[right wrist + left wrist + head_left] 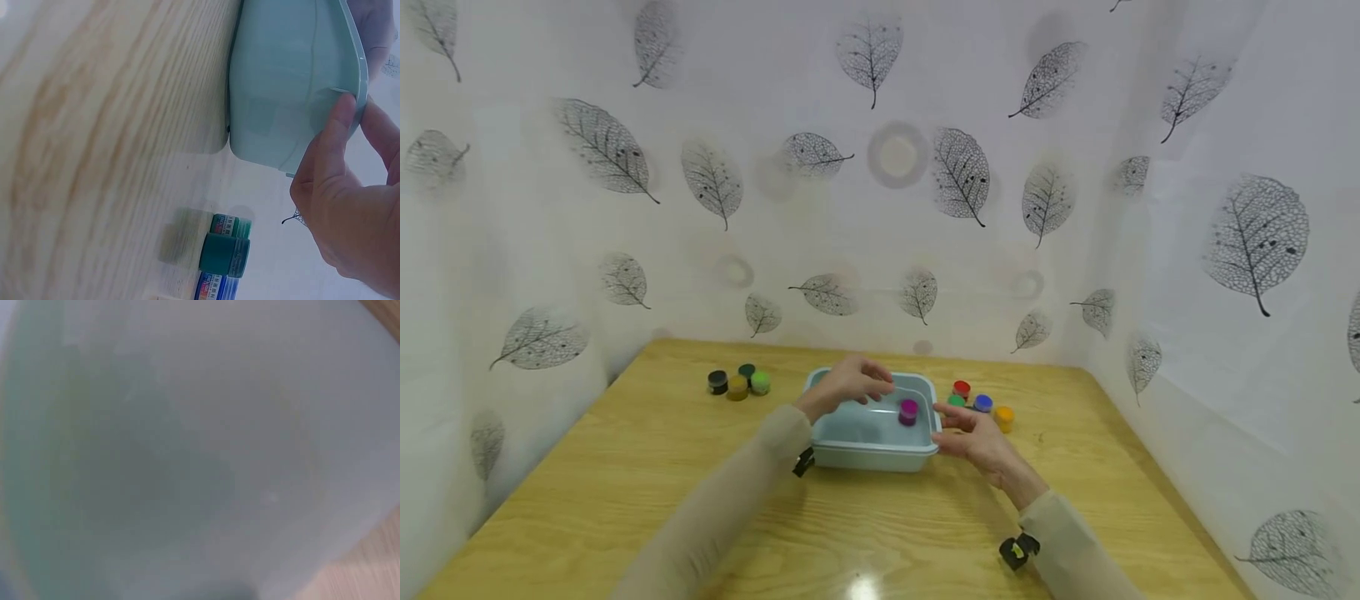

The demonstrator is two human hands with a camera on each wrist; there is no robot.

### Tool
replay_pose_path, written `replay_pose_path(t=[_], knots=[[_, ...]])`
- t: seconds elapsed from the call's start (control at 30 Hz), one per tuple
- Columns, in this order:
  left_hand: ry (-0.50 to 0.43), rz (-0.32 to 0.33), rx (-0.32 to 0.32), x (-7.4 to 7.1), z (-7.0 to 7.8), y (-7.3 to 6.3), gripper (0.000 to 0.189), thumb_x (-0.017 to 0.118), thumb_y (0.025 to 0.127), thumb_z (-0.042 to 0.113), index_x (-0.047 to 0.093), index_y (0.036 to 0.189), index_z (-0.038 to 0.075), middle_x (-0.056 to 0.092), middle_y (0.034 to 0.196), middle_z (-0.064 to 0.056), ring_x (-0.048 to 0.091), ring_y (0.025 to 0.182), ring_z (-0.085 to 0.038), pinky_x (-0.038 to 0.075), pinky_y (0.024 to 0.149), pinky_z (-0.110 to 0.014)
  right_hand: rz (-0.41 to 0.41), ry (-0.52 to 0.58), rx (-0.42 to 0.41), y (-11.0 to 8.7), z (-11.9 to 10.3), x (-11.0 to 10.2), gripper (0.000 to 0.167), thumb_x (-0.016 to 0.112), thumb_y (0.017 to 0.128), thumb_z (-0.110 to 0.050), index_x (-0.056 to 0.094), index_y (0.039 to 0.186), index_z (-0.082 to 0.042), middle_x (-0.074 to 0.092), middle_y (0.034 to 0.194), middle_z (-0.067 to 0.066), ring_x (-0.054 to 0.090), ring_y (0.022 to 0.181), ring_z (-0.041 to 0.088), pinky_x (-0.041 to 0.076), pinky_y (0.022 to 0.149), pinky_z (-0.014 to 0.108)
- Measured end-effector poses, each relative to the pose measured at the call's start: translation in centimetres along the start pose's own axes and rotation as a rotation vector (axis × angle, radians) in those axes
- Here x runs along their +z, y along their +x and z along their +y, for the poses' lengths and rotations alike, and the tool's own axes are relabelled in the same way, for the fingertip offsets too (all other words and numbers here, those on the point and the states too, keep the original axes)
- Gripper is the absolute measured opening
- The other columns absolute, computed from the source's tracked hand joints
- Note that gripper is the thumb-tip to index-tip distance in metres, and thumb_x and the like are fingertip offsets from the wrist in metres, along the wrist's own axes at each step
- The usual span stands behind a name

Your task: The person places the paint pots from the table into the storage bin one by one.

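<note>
A pale blue plastic bin (pixel 872 458) stands on the table, and one small purple paint jar (pixel 908 412) sits inside it, toward the right. My left hand (pixel 853 381) reaches over the bin's back left part, fingers loosely bent with nothing visible in them. At the bin's right side my right hand (pixel 981 442) pinches the rim between thumb and fingers; the right wrist view shows this hand (pixel 350 200) on the bin's (pixel 281 81) corner. The left wrist view is filled by a blurred pale blue-green surface of the bin (pixel 156 456).
Right of the bin are several paint jars: red (pixel 961 388), green (pixel 956 401), blue (pixel 982 403) and orange (pixel 1004 418). At left stand black (pixel 718 382), ochre (pixel 737 387), dark green (pixel 747 372) and light green (pixel 761 382) jars. A leaf-print curtain (pixel 865 217) surrounds the wooden table (pixel 700 467).
</note>
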State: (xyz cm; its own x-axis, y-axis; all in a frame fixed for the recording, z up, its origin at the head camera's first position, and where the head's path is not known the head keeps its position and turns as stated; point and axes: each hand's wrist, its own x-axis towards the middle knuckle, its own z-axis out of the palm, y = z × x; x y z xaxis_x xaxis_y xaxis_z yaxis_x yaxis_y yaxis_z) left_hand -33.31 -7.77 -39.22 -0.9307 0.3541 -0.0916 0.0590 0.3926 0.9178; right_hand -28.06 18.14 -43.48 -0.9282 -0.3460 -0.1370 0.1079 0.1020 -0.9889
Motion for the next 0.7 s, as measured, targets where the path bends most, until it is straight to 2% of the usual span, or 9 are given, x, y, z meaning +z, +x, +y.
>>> replay_pose_path(t=[0.17, 0.3, 0.37, 0.53, 0.7], knots=[[-0.018, -0.001, 0.005, -1.4, -0.2, -0.5, 0.028, 0.071, 0.09, 0.02, 0.068, 0.113, 0.005, 0.07, 0.111, -0.014, 0.066, 0.102, -0.036, 0.058, 0.077, -0.036, -0.013, 0.012, -0.015, 0.1, 0.2, -0.1, 0.067, 0.071, 0.089, -0.006, 0.039, 0.147, 0.002, 0.047, 0.129, 0.032, 0.066, 0.094, 0.019, 0.06, 0.087, 0.035], [-0.028, 0.009, 0.007, -2.7, -0.9, -0.7, 0.031, 0.071, 0.09, 0.02, 0.067, 0.117, 0.005, 0.069, 0.113, -0.016, 0.067, 0.094, -0.027, 0.058, 0.077, -0.034, -0.006, 0.022, -0.017, 0.1, 0.3, -0.2, 0.066, 0.07, 0.089, -0.003, 0.039, 0.147, 0.002, 0.047, 0.13, 0.031, 0.066, 0.097, 0.02, 0.059, 0.088, 0.034], [-0.034, 0.026, 0.0, -3.5, -1.2, -0.9, 0.033, 0.07, 0.091, 0.021, 0.066, 0.119, 0.005, 0.069, 0.112, -0.015, 0.067, 0.092, -0.022, 0.058, 0.081, -0.036, -0.002, 0.024, -0.016, 0.1, 0.3, -0.3, 0.065, 0.069, 0.09, -0.003, 0.039, 0.147, 0.002, 0.047, 0.13, 0.03, 0.066, 0.097, 0.02, 0.059, 0.088, 0.034], [-0.007, 0.054, -0.006, -5.5, -2.2, -1.7, 0.036, 0.067, 0.093, 0.027, 0.064, 0.123, 0.006, 0.07, 0.11, -0.01, 0.066, 0.092, -0.021, 0.056, 0.086, -0.044, -0.001, 0.021, -0.009, 0.1, 0.2, -0.3, 0.065, 0.07, 0.09, -0.005, 0.04, 0.147, 0.002, 0.047, 0.13, 0.029, 0.065, 0.096, 0.018, 0.059, 0.089, 0.036], [-0.003, 0.066, -0.006, -7.0, -3.3, -2.4, 0.039, 0.063, 0.096, 0.035, 0.063, 0.124, 0.008, 0.069, 0.111, -0.01, 0.065, 0.093, -0.021, 0.055, 0.078, -0.037, 0.0, 0.02, 0.003, 0.1, 0.2, -0.3, 0.063, 0.07, 0.089, -0.005, 0.042, 0.145, 0.001, 0.047, 0.129, 0.028, 0.064, 0.096, 0.018, 0.059, 0.089, 0.036]])
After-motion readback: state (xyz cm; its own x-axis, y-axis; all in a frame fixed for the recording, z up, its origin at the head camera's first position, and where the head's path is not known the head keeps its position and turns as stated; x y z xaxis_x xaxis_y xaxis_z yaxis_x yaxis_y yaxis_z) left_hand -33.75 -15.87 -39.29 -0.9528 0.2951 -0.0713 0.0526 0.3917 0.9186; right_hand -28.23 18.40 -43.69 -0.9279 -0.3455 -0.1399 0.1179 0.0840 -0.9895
